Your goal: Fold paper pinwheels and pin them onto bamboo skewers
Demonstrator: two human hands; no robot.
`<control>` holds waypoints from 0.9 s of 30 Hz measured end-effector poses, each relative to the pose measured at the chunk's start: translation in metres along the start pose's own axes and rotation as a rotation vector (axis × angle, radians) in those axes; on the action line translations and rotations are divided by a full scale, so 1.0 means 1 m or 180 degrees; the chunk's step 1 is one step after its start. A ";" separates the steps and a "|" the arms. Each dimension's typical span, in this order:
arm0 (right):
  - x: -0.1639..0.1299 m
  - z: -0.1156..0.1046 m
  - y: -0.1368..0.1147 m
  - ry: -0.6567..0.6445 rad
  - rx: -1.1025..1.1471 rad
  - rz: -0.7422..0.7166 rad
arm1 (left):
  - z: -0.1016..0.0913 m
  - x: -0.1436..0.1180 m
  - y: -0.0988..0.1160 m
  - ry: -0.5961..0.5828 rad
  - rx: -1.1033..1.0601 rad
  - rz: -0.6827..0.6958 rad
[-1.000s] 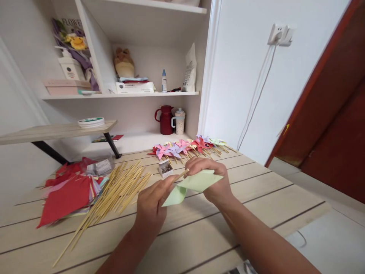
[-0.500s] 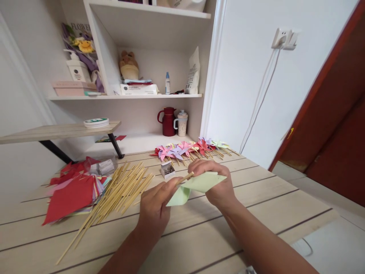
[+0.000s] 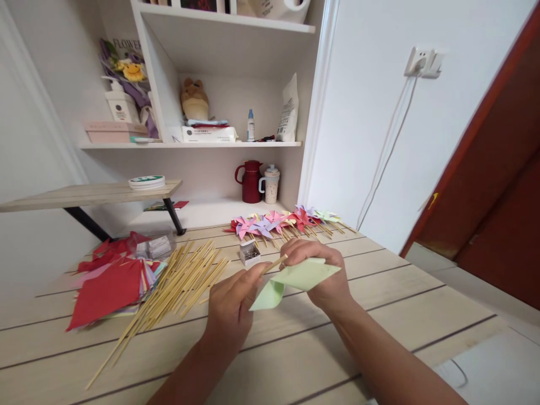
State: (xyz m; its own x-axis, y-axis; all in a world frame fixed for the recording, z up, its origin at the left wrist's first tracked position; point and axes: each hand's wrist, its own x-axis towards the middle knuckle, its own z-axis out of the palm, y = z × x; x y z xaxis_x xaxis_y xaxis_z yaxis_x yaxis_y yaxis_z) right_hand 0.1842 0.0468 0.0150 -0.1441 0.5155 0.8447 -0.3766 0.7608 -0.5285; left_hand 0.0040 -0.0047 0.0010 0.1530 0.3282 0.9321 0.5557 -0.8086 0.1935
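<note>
The green paper [image 3: 295, 278] is held just above the bench [image 3: 295, 360], between both hands, its folded flaps kept together. The right hand [image 3: 324, 275] pinches its far side; the left hand [image 3: 232, 306] grips a stick [image 3: 273, 264] whose tip meets the paper. Left of the hands lie spare sticks [image 3: 177, 287] and red sheets [image 3: 109, 284]; beyond them, a pin box [image 3: 250, 253] and finished pinwheels [image 3: 282, 220], all within reach.
</note>
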 end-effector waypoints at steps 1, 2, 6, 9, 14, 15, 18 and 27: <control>0.000 0.000 0.000 0.0002 -0.0006 -0.0001 | 0.000 -0.001 -0.001 0.0002 -0.0003 -0.0011; 0.000 0.000 0.000 0.0004 -0.0003 0.0000 | 0.000 -0.001 -0.001 0.0004 -0.0003 -0.0013; 0.001 0.001 -0.001 0.0039 0.0018 0.0032 | -0.001 -0.001 0.000 -0.0010 -0.0032 -0.0005; 0.001 0.001 -0.001 0.0046 0.0028 0.0037 | -0.001 0.000 0.001 -0.0043 -0.0070 -0.0053; 0.000 0.000 0.000 0.0043 0.0062 0.0041 | -0.002 0.002 0.002 -0.0089 -0.0033 -0.0040; 0.000 0.000 0.000 0.0040 0.0068 0.0027 | -0.002 0.002 0.002 -0.0096 -0.0024 -0.0024; 0.000 0.000 0.000 0.0044 0.0051 0.0012 | -0.003 0.001 0.002 -0.0117 -0.0002 -0.0016; 0.001 0.003 -0.004 0.0159 -0.0012 0.0143 | -0.002 0.001 0.001 -0.0085 -0.0055 0.0004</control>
State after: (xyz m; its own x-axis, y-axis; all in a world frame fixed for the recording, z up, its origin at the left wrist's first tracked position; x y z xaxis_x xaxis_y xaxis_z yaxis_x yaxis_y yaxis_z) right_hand 0.1826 0.0435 0.0182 -0.1150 0.5682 0.8148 -0.3675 0.7377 -0.5663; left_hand 0.0036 -0.0064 0.0026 0.1758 0.3399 0.9239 0.5412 -0.8173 0.1978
